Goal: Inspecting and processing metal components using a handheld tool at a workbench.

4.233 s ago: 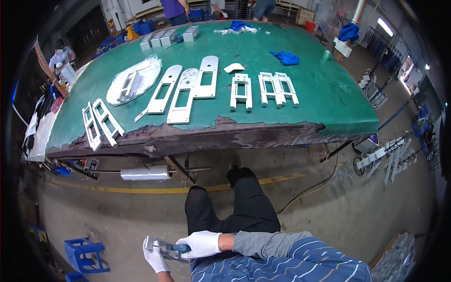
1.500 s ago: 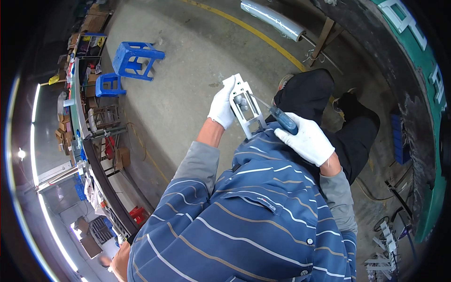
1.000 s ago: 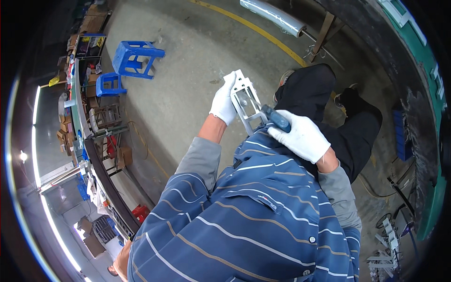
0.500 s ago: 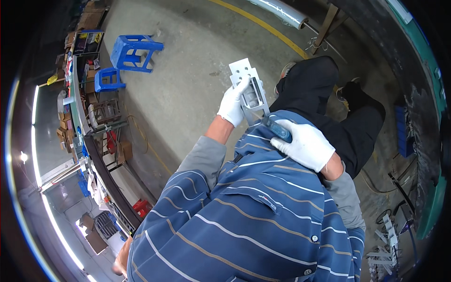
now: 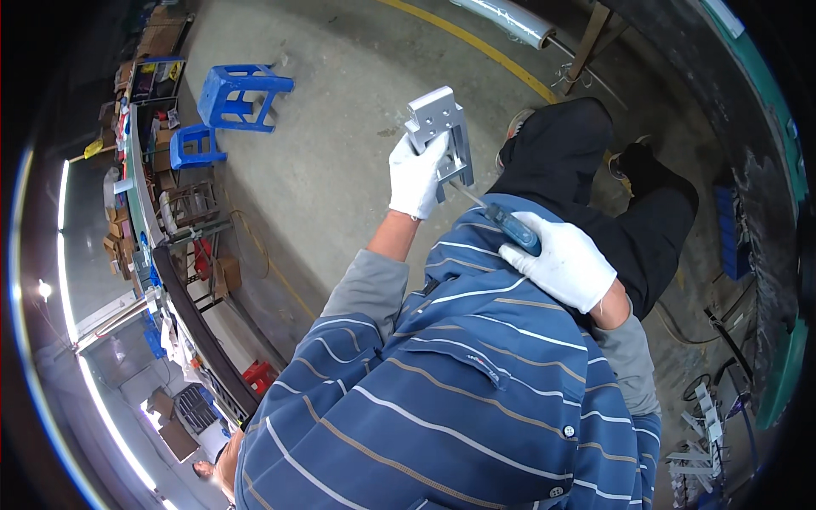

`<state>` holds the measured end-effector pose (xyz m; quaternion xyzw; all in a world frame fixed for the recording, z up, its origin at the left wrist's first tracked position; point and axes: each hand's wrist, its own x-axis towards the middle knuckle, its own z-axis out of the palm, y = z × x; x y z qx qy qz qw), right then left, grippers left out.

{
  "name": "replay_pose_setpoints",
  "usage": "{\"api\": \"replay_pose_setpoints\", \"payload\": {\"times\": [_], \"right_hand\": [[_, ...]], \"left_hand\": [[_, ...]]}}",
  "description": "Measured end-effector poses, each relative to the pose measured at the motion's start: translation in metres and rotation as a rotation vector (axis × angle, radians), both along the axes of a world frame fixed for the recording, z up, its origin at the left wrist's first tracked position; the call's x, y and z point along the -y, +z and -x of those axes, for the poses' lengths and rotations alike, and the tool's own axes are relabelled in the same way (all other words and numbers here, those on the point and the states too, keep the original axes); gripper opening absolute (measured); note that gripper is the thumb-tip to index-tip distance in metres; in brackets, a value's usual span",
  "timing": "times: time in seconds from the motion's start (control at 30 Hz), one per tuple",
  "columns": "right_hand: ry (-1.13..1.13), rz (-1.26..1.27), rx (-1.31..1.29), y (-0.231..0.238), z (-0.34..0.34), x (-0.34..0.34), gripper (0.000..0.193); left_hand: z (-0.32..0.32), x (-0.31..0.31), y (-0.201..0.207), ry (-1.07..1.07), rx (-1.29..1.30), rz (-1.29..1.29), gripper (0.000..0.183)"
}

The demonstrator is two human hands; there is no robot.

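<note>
My left hand [image 5: 416, 177], in a white glove, holds up a silver metal bracket [image 5: 437, 115] with several round holes and an open frame at its lower end. Its thumb lies across the bracket's face. In my white-gloved right hand [image 5: 571, 265] is a hand tool [image 5: 516, 233] with a blue handle and a thin metal shaft, shaped like a screwdriver or a file. The shaft points up and left to the bracket's lower end; whether its tip touches the metal I cannot tell.
Two blue plastic stools [image 5: 228, 98] stand on the concrete floor at the upper left. Shelves and a cluttered bench run along the left. A clear film roll [image 5: 510, 21] lies at the top. Metal pieces [image 5: 701, 455] hang at lower right. Another person [image 5: 225, 467] shows at lower left.
The bracket has tilted and risen slightly in my left hand, showing its thick upper edge. My right hand has shifted a little down and right, and the tool's shaft now shows.
</note>
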<state>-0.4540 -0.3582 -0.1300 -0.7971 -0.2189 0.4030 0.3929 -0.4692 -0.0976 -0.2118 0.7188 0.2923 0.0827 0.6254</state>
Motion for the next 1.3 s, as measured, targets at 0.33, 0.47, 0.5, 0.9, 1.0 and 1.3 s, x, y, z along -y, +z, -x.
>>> {"api": "replay_pose_setpoints", "payload": {"times": [0.33,0.47,0.5,0.9,1.0,1.3], "right_hand": [[0.024,-0.056,0.026,-0.011,-0.005,-0.011,0.046],[0.038,-0.087,0.019,-0.017,-0.008,-0.017,0.045],[0.040,-0.072,0.017,-0.018,-0.009,-0.018,0.045],[0.019,-0.055,0.009,-0.012,-0.003,-0.001,0.041],[0.003,-0.045,-0.075,0.005,-0.009,0.007,0.041],[-0.030,-0.088,-0.159,-0.004,-0.002,0.020,0.039]], "left_hand": [[0.014,-0.003,-0.012,-0.042,0.080,-0.201,0.026],[0.015,-0.005,-0.012,-0.054,0.100,-0.223,0.027],[0.015,-0.007,-0.013,-0.053,0.085,-0.241,0.027],[0.000,-0.052,-0.036,0.237,0.129,0.727,0.032],[0.002,-0.067,-0.050,0.134,0.076,0.714,0.034],[0.017,-0.085,-0.065,0.123,-0.021,0.924,0.040]]}}
